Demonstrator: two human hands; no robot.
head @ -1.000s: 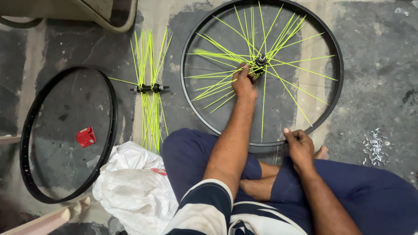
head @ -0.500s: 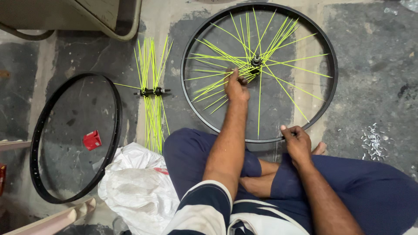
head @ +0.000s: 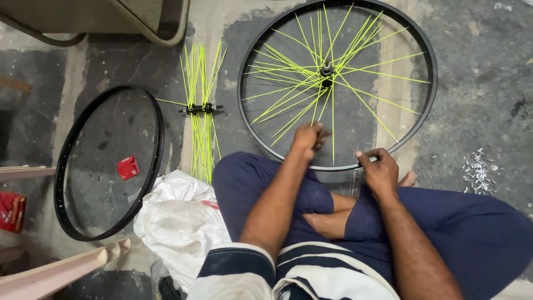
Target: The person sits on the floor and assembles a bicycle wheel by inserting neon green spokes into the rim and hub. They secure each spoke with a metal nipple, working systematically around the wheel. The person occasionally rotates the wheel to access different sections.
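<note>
A black bicycle rim lies on the concrete floor in front of my crossed legs. Neon yellow spokes fan loosely from its black hub. My left hand is closed around the lower end of a yellow spoke, inside the rim near its near edge. My right hand grips the rim's near edge, fingers curled over it. My feet are tucked under my knees just below the rim.
A second, bare black rim lies at the left with a small red box inside. Between the rims lies another hub with a yellow spoke bundle. A white sack is by my left knee, silver nipples at the right.
My left hand has pulled back from the hub to the near part of the wheel, drawing a spoke with it. My right hand stays on the rim's near edge.
</note>
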